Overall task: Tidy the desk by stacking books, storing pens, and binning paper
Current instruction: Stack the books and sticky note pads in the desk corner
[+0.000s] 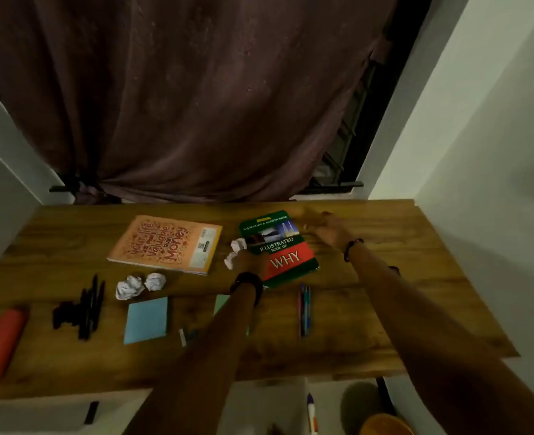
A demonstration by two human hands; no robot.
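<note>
Green book (278, 246) between both hands, left grip (246, 262) on its edge, right grip (325, 230) unclear

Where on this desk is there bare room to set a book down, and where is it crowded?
Bare wood lies right of the green book and coloured pens, out to the desk edge, and along the near edge. Crowded: the left half, with black pens, paper balls, blue notepad and orange book.

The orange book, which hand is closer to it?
Left. The left hand is just right of the orange book, by the paper balls; the right hand is beyond the green book.
</note>
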